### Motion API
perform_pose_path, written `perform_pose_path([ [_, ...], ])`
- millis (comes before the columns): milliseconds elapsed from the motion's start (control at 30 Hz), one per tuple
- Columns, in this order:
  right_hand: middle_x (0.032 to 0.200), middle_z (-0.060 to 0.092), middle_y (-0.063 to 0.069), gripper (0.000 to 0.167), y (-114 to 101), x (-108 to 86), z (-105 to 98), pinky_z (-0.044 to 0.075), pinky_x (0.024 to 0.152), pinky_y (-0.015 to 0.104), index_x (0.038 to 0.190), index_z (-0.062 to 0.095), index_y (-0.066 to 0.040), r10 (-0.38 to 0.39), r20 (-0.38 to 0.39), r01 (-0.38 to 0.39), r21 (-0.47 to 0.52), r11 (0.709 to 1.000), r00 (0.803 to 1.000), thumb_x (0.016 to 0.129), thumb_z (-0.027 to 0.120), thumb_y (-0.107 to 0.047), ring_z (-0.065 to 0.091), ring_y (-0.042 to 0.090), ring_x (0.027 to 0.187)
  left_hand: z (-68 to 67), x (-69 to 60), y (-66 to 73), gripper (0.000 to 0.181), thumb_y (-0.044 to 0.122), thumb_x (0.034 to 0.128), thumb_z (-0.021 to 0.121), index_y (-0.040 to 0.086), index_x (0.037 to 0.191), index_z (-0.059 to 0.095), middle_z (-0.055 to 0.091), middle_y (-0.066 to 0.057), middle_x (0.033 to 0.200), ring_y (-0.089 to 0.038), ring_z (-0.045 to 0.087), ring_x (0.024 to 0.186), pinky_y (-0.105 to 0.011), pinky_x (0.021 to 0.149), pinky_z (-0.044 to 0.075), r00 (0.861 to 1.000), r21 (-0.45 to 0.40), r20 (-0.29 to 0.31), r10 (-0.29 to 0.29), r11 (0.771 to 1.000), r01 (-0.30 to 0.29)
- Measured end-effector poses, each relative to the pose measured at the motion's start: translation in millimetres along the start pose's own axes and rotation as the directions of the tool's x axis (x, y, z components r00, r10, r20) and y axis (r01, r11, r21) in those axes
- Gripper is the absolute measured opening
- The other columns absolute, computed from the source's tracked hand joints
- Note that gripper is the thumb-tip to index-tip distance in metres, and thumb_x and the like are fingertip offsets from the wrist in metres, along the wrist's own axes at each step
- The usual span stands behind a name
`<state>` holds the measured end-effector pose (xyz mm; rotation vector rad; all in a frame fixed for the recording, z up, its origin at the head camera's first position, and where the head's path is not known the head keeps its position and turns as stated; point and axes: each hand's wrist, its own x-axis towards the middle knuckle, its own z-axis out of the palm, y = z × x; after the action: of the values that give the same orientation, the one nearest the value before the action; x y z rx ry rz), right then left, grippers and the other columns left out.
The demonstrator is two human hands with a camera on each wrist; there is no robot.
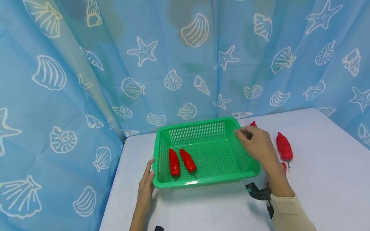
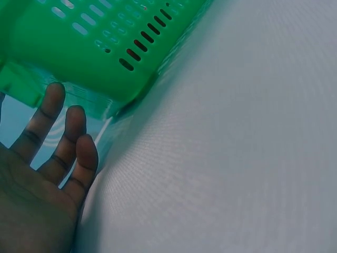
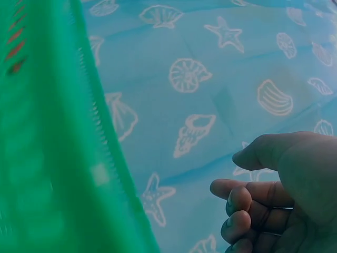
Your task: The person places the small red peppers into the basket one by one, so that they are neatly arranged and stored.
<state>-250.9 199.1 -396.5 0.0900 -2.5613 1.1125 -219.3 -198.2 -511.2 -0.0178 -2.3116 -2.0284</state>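
The main danger, in my judgement, is lying at the right end of the green basket (image 1: 219,178), because the right forearm is passing over a partly covered pepper (image 1: 284,166) on the white table (image 1: 321,179); if the wrist is dropping too low, the sleeve (image 1: 289,210) or the black wrist camera (image 1: 261,193) could be rolling this pepper away or catching the basket's corner. A knock on that wall could also be turning the basket, since the left hand (image 1: 145,183) is only touching its left side, with fingers mostly straight and not wrapping around it. Inside, the left pepper (image 1: 174,163) and its neighbour (image 1: 188,160) are resting near the left wall, so a jolt could be making them slide. Outside, another pepper (image 1: 284,146) is lying to the right of the right hand (image 1: 255,141), and a red tip (image 1: 253,124) is showing behind that hand. The right hand is hanging by the basket's right rim, its wrist bending and its fingers loosely curling; the thumb is standing apart from the index finger, and nothing is being held between them.
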Motion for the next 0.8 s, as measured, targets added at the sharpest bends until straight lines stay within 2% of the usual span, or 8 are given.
perform_pose_path([
  [200,0.087,0.065,0.01,0.036,15,-1.7,-12,0.046,0.062,0.035,0.109,0.071,-0.002,0.021,-0.017,-0.022,-0.028,0.999,1.0,0.101,0.058,-0.034,0.057,0.026,0.08,-4.8,-0.7,0.6,0.044,0.047,0.1069,0.037,0.04,0.151,0.041,0.041,0.002,0.153,-0.024,0.055,0.12,-0.033,0.09,0.049,1.0,0.004,0.013,0.026,1.0,-0.026],
  [300,0.087,0.068,0.011,0.037,19,0.4,-18,0.047,0.062,0.036,0.108,0.071,-0.004,0.05,-0.027,-0.051,-0.01,0.999,0.998,0.102,0.055,-0.036,0.06,0.026,0.079,-6.7,-0.4,2.3,0.045,0.048,0.1066,0.037,0.04,0.151,0.041,0.04,0.003,0.153,-0.024,0.054,0.121,-0.032,0.09,0.049,1.0,0.002,0.01,0.02,1.0,-0.02],
  [433,0.085,0.071,0.01,0.043,25,5.4,-23,0.046,0.062,0.037,0.112,0.07,-0.004,0.084,0.006,-0.084,-0.004,0.996,0.996,0.102,0.051,-0.042,0.063,0.026,0.078,-7.1,-0.9,2.8,0.045,0.049,0.1061,0.038,0.041,0.151,0.04,0.04,0.001,0.153,-0.025,0.056,0.117,-0.031,0.088,0.05,1.0,-0.006,0.007,-0.001,1.0,0.001],
  [567,0.09,0.071,0.011,0.049,33,9.6,-28,0.046,0.062,0.036,0.118,0.068,-0.001,0.085,0.025,-0.084,-0.044,0.996,0.996,0.103,0.05,-0.043,0.062,0.028,0.082,-4.8,-0.7,1.1,0.045,0.048,0.1062,0.038,0.04,0.151,0.04,0.039,0.001,0.153,-0.026,0.056,0.117,-0.03,0.088,0.05,1.0,-0.035,0.012,-0.003,0.999,0.003],
  [800,0.093,0.063,0.014,0.046,53,10.9,-35,0.045,0.058,0.036,0.119,0.066,0.001,0.119,0.058,-0.111,-0.134,0.985,0.991,0.101,0.054,-0.039,0.055,0.03,0.08,-3.3,-1.3,0.3,0.046,0.047,0.1069,0.036,0.039,0.152,0.038,0.034,0.003,0.156,-0.024,0.051,0.124,-0.027,0.091,0.048,0.999,-0.034,0.041,0.0,0.999,0.002],
])
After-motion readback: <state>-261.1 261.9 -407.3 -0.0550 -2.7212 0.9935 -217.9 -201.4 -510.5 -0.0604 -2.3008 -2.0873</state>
